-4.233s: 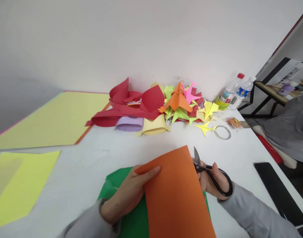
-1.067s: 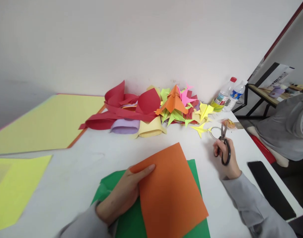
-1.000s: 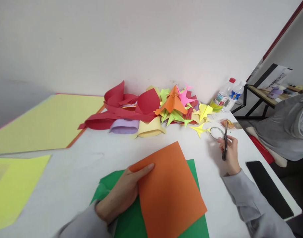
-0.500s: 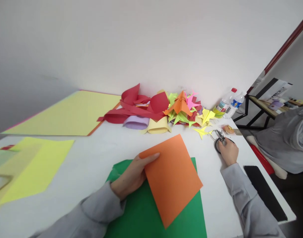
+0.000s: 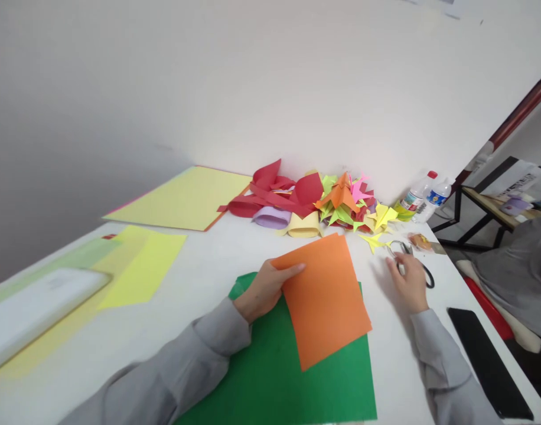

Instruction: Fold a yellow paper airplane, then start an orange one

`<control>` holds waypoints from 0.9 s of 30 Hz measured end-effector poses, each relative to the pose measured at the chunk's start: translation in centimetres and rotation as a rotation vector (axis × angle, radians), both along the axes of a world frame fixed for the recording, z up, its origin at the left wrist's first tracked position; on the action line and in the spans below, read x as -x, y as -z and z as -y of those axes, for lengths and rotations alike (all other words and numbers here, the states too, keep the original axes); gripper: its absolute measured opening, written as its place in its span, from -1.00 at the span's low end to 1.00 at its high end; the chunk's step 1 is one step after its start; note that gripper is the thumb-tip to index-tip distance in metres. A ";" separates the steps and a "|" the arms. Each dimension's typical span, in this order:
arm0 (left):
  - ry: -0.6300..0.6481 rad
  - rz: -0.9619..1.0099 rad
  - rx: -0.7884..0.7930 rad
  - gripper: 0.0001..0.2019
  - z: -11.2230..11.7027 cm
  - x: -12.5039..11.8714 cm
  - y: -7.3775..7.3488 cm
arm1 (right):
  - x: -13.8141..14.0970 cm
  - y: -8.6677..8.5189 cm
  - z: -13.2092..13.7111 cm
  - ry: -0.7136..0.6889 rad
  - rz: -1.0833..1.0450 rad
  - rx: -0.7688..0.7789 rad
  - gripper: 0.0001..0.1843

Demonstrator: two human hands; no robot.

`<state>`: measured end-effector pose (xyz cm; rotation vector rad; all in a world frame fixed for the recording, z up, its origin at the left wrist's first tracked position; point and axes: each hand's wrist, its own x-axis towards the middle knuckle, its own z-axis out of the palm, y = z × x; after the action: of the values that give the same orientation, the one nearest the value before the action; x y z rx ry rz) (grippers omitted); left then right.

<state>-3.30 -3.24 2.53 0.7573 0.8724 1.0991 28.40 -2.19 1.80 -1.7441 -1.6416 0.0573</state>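
My left hand (image 5: 268, 287) pinches the left corner of an orange paper sheet (image 5: 328, 301), thumb on top, and holds it slightly raised over a green sheet (image 5: 274, 378) that lies flat on the white table (image 5: 208, 265). My right hand (image 5: 406, 282) rests on the table to the right with its fingers stretched out. Black scissors (image 5: 423, 273) lie flat along its right edge, touching the fingers, with the blades toward a tape ring (image 5: 395, 248).
A heap of folded coloured paper (image 5: 323, 203) sits against the wall, with two water bottles (image 5: 423, 192) at its right. Yellow sheets (image 5: 186, 198) and a blurred white object (image 5: 35, 307) lie left. A black phone (image 5: 487, 360) lies near the right edge. A person in grey (image 5: 518, 283) sits right.
My right hand carried the scissors away from the orange sheet to the right and laid them down by the tape ring. The view has swung, showing more of the table's left side.
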 end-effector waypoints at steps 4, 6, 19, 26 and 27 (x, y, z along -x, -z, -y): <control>0.003 0.012 -0.029 -0.58 0.2 -0.4 0.1 | 4.4 0.4 1.8 -0.497 -0.465 0.351 -0.60; 0.032 0.036 -0.049 -0.57 0.4 -0.6 0.0 | 5.6 0.7 2.3 -0.501 -0.562 0.376 -0.64; 0.216 -0.120 -0.027 -0.56 0.5 -0.6 1.2 | 4.8 2.7 1.2 -0.258 -1.098 0.203 -0.58; -0.031 -0.538 -0.182 -0.66 -0.8 6.2 -2.0 | 4.0 2.5 0.7 -0.162 -1.234 0.146 -0.54; -0.039 -0.585 -0.180 -0.70 -1.0 8.0 -2.7 | 3.9 2.6 0.7 -0.167 -1.244 0.155 -0.55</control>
<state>-11.27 -2.19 5.27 1.2511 1.2914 1.0109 24.51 -2.86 -0.82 -1.1767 -0.8168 1.1215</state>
